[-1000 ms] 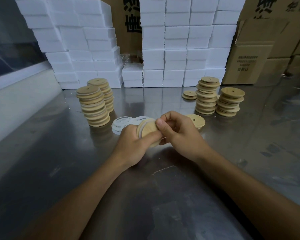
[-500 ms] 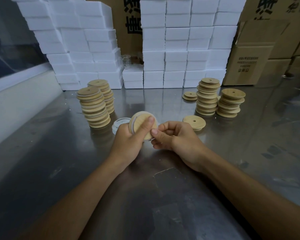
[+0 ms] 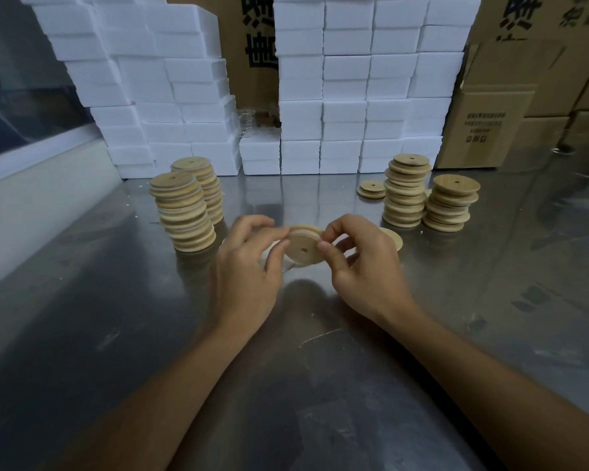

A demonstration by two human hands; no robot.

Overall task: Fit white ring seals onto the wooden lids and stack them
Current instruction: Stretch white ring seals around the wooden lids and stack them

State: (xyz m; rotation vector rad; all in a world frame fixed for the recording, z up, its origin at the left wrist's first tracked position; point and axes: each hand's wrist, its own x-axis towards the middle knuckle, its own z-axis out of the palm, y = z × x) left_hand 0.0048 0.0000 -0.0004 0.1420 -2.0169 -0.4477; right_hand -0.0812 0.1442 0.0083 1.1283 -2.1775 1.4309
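At ten o'clock two tall finished stacks [image 3: 184, 212] suggest much is done. At centre the left hand [image 3: 245, 266] and right hand [image 3: 364, 266] pinch one wooden lid [image 3: 305, 248] by its edges; its seal looks fitted. At two o'clock unsealed stacks [image 3: 425, 198] remain. Closed cartons [image 3: 483, 107] hide their contents.

Pale tan wooden lids [image 3: 305, 248], white foam blocks [image 3: 347, 96], brown cartons [image 3: 487, 127] with black print, grey steel table [image 3: 116, 317]
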